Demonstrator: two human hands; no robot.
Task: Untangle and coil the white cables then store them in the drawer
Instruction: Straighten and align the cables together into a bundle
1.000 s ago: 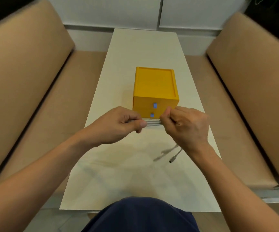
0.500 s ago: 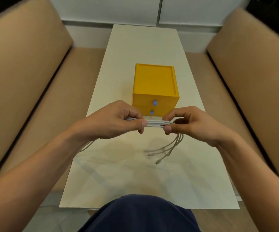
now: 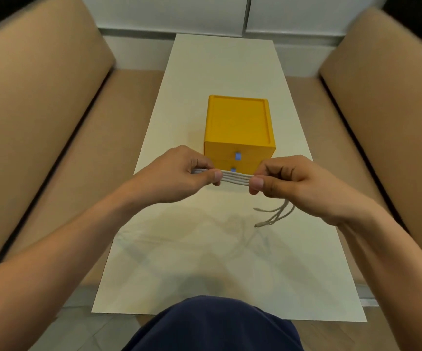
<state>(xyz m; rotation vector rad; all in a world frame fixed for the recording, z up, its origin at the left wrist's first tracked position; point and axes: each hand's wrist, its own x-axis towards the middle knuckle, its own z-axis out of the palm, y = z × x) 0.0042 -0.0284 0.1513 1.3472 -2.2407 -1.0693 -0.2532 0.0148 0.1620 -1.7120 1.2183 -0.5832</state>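
The white cables [image 3: 235, 179] are pinched taut in the tightly closed grip of the left hand [image 3: 179, 176] and right hand [image 3: 296, 183], before the yellow drawer box [image 3: 239, 127].

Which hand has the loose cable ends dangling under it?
The right hand; the white cables trail loose ends below it, none show below the left hand.

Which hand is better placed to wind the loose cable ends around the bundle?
Probably the right hand: the loose cable ends hang just below it, while the left hand pinches the other end of the white cable bundle and can hold it steady.
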